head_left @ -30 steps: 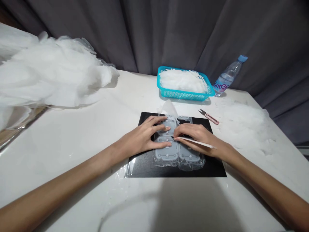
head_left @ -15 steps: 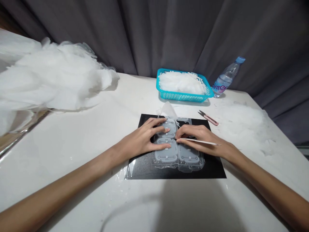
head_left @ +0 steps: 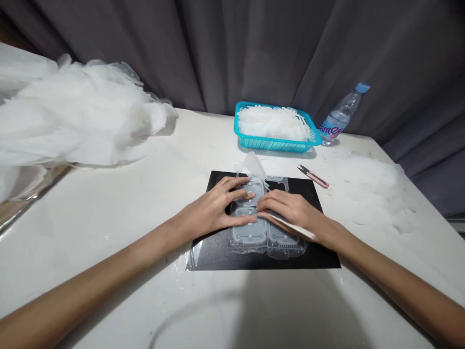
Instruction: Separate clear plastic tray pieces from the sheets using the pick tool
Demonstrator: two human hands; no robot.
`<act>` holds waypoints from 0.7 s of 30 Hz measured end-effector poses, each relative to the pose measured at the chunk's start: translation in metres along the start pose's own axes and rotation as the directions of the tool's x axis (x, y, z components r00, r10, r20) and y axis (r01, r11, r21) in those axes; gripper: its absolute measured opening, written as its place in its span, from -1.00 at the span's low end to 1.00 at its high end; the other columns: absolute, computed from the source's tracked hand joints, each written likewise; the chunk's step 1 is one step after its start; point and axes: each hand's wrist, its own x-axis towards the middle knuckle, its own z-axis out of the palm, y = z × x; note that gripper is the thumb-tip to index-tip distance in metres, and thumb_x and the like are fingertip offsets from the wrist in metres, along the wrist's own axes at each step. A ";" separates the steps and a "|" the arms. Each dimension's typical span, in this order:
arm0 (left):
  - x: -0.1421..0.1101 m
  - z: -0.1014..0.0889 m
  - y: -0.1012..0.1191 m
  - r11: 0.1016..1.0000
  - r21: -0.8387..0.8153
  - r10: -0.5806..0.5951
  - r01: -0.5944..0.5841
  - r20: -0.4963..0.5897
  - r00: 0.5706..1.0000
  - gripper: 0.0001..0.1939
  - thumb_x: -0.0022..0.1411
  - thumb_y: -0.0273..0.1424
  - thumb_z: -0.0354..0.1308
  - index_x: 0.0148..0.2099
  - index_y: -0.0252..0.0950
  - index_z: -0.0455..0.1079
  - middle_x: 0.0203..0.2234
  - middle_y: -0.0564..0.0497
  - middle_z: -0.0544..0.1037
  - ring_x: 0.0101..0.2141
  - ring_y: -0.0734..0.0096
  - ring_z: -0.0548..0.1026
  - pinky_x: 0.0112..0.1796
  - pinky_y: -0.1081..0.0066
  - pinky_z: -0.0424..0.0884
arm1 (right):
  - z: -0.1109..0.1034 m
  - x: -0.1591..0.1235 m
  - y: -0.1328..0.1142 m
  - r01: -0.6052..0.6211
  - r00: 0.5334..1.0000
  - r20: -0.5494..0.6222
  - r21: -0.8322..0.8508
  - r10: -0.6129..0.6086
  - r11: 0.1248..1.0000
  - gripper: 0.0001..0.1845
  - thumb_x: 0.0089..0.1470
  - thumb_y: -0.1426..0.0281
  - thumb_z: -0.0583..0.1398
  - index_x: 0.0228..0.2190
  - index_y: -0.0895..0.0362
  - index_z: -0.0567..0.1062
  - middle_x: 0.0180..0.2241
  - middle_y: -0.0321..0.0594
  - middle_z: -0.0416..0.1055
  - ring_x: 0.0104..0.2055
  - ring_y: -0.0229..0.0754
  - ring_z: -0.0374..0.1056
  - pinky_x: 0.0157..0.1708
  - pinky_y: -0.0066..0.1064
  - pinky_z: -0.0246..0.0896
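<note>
My left hand (head_left: 229,201) lies with its fingers spread over the left column of a grey-blue moulded sheet with rounded rectangular panels (head_left: 250,232), clear film around its edges. The fingertips rest on its upper and lower panels. My right hand (head_left: 286,211) is pinched round a slim, flat white tool (head_left: 290,226), whose kind I cannot make out. Its front end is hidden under the fingers, at the gap between the two left panels. The sheet lies on a black mat (head_left: 214,259). A thin translucent white piece (head_left: 251,166) stands up at the sheet's top edge.
Behind the mat is a turquoise basket (head_left: 278,145) heaped with white pieces, with a water bottle (head_left: 337,118) beside it. Pink thread snips (head_left: 314,177) lie right of the mat. A large white translucent pile (head_left: 80,111) covers the back left; thin white pieces (head_left: 370,189) spread at right.
My right hand has moved a little left, towards my left hand, and the white tool has turned so its broad side shows. My left hand has stayed in place.
</note>
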 end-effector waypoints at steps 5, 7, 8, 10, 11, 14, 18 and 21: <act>0.004 -0.003 0.004 0.998 0.017 -0.054 0.053 0.083 0.995 -0.35 0.38 0.11 0.18 0.32 -0.17 0.34 0.38 -0.19 0.28 0.37 -0.07 0.24 0.29 -0.04 0.36 | 0.017 0.001 0.004 0.081 0.994 -0.054 -0.226 -0.096 0.971 -0.75 0.45 0.41 0.11 0.04 0.24 0.48 -0.03 0.03 0.56 -0.01 -0.02 0.51 -0.05 -0.21 0.51; 0.005 -0.004 0.005 0.997 0.021 -0.077 0.075 0.122 0.990 -0.22 0.40 0.12 0.14 0.48 -0.12 0.12 0.41 -0.20 0.22 0.39 -0.09 0.19 0.30 -0.07 0.33 | 0.019 0.002 0.005 0.104 0.993 -0.026 -0.237 -0.113 0.966 -0.73 0.46 0.42 0.10 0.07 0.25 0.48 -0.04 0.03 0.55 -0.02 -0.01 0.50 -0.04 -0.18 0.51; 0.006 -0.004 0.005 0.997 0.022 -0.080 0.078 0.135 0.988 -0.15 0.41 0.13 0.13 0.54 -0.10 -0.02 0.43 -0.22 0.19 0.40 -0.11 0.17 0.31 -0.08 0.31 | 0.019 0.003 0.006 0.108 0.994 -0.007 -0.221 -0.112 0.969 -0.73 0.46 0.42 0.09 0.07 0.25 0.48 -0.05 0.03 0.55 -0.03 -0.01 0.50 -0.04 -0.17 0.51; 0.006 -0.003 0.005 0.997 0.026 -0.077 0.074 0.157 0.985 -0.03 0.41 0.14 0.10 0.60 -0.12 -0.26 0.46 -0.27 0.12 0.43 -0.15 0.11 0.33 -0.11 0.27 | 0.016 0.005 0.007 0.074 0.997 0.018 -0.141 -0.072 0.987 -0.72 0.48 0.42 0.06 0.05 0.22 0.49 -0.05 0.02 0.55 -0.02 -0.01 0.49 -0.02 -0.15 0.50; 0.006 -0.002 0.004 0.997 0.028 -0.071 0.068 0.166 0.984 0.01 0.42 0.14 0.09 0.60 -0.13 -0.34 0.47 -0.29 0.09 0.43 -0.17 0.09 0.34 -0.13 0.25 | 0.015 0.007 0.008 0.035 0.999 0.022 -0.080 -0.033 0.996 -0.72 0.48 0.41 0.04 0.05 0.19 0.50 -0.04 0.02 0.55 0.01 -0.02 0.49 0.01 -0.14 0.49; 0.005 -0.001 0.002 0.998 0.030 -0.057 0.053 0.178 0.982 0.03 0.43 0.13 0.09 0.61 -0.12 -0.43 0.50 -0.31 0.02 0.44 -0.23 0.06 0.35 -0.15 0.20 | 0.008 0.013 0.010 -0.097 0.995 0.005 0.104 0.097 0.990 -0.73 0.49 0.37 0.04 0.02 0.13 0.51 -0.02 -0.01 0.54 0.05 -0.03 0.48 0.08 -0.12 0.44; 0.005 0.000 0.001 0.999 0.023 -0.045 0.042 0.166 0.985 0.01 0.43 0.11 0.10 0.61 -0.09 -0.41 0.51 -0.27 0.01 0.44 -0.24 0.07 0.36 -0.14 0.20 | 0.001 0.023 0.013 -0.304 0.951 0.026 0.255 0.308 0.918 -0.76 0.48 0.34 0.07 -0.11 0.13 0.52 -0.13 -0.11 0.54 -0.11 -0.12 0.49 -0.01 -0.25 0.39; 0.004 0.000 0.001 0.999 0.033 -0.034 0.029 0.161 0.986 0.02 0.43 0.10 0.10 0.61 -0.07 -0.44 0.51 -0.28 0.02 0.44 -0.25 0.07 0.36 -0.16 0.21 | -0.001 0.029 0.017 -0.412 0.905 0.045 0.342 0.423 0.845 -0.73 0.45 0.31 0.10 -0.22 0.14 0.54 -0.26 -0.20 0.53 -0.24 -0.19 0.46 -0.13 -0.35 0.34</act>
